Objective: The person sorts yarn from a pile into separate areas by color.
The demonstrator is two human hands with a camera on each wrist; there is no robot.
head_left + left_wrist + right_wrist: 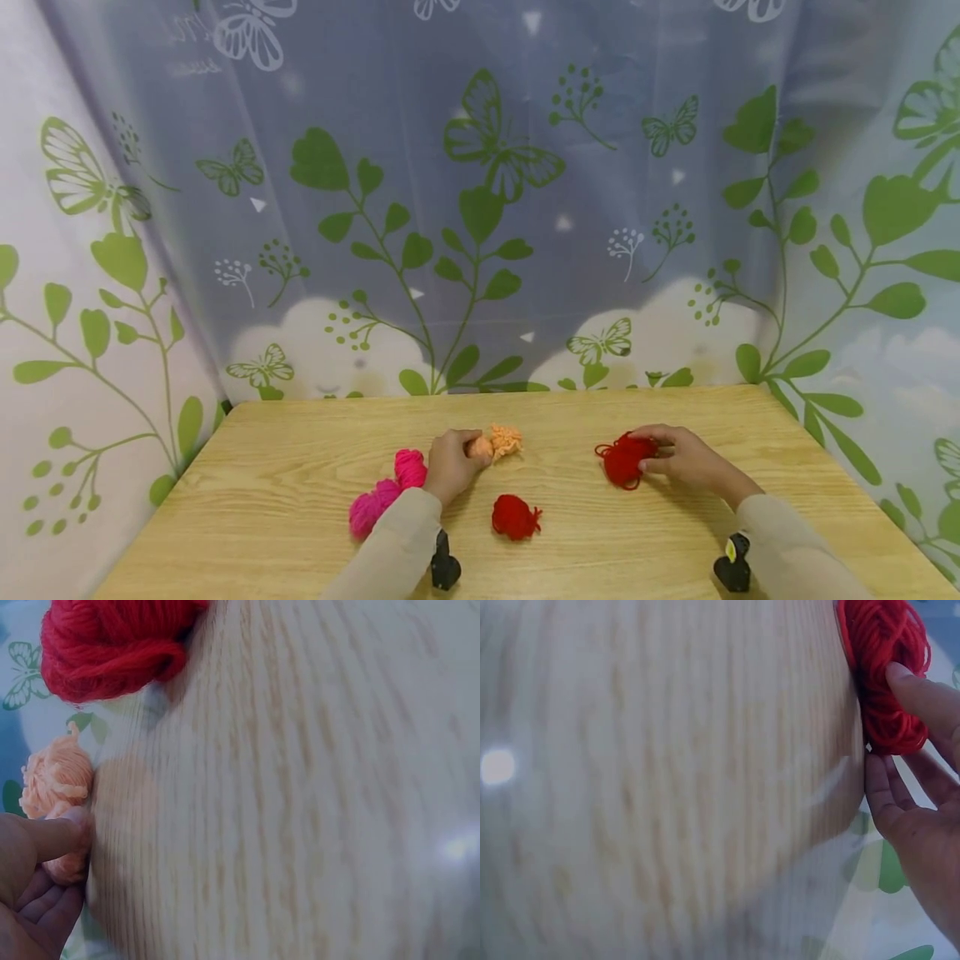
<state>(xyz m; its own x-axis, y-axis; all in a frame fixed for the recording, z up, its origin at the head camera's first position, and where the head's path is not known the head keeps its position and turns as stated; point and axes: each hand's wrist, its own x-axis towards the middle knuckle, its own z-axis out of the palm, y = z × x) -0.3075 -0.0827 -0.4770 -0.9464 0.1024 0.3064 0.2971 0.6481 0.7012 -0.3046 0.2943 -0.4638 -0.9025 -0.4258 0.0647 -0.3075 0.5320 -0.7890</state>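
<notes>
Two small peach yarn balls lie side by side past the middle of the table. My left hand pinches the nearer peach yarn ball between thumb and fingers, while the other peach yarn ball touches it on the right. Over on the right, my right hand holds a red yarn ball by its right side, thumb in front and fingers behind. In the right wrist view the thumb presses on the strands of this red yarn ball. Loose loops stick out at its left.
Another red yarn ball sits between the arms, nearer the front. Left of my left hand are a magenta yarn ball and a hot pink yarn ball. A printed curtain stands behind the wooden table.
</notes>
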